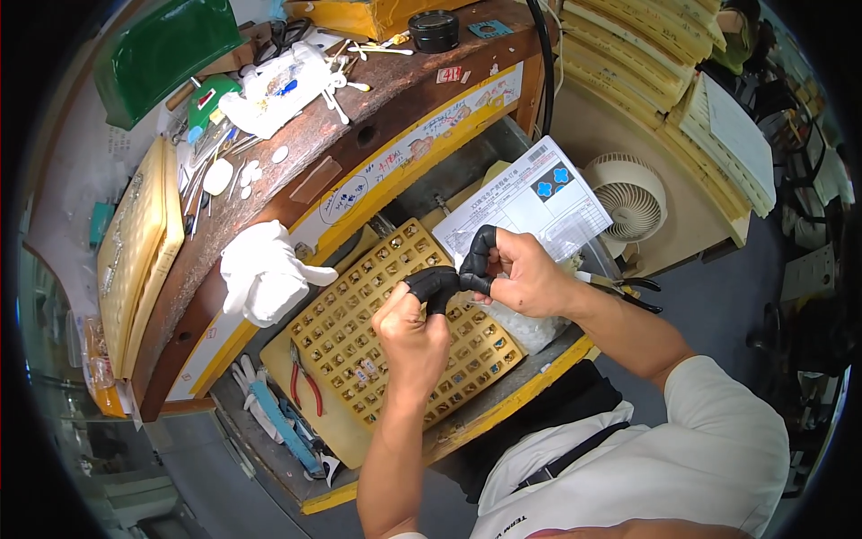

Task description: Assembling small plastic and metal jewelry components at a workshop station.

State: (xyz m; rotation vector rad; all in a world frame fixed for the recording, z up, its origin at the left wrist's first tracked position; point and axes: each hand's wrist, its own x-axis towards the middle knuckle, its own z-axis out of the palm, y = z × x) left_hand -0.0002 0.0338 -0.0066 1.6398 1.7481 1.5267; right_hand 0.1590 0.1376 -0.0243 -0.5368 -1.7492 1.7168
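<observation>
My left hand [411, 337] and my right hand [532, 274] meet above a yellow tray [346, 346]. Black finger covers wrap the thumbs and forefingers of both. Their fingertips press together in a pinch, and whatever is between them is hidden or too small to name. Many small square compartments divide the tray, several with tiny shiny pieces inside. Red-handled pliers [306, 382] lie on the board at the tray's left side. Behind my right hand rests a printed sheet [512, 202] with a picture of blue flower shapes. Clear plastic bags [530, 328] sit below that hand.
A white glove [269, 269] hangs at the worn wooden bench edge [350, 117]. Cotton swabs, tools and a round black container [434, 31] crowd the bench top. To the right stand a small fan [628, 199] and stacked yellow trays [628, 54]. Dark-handled pliers [636, 292] lie near my right forearm.
</observation>
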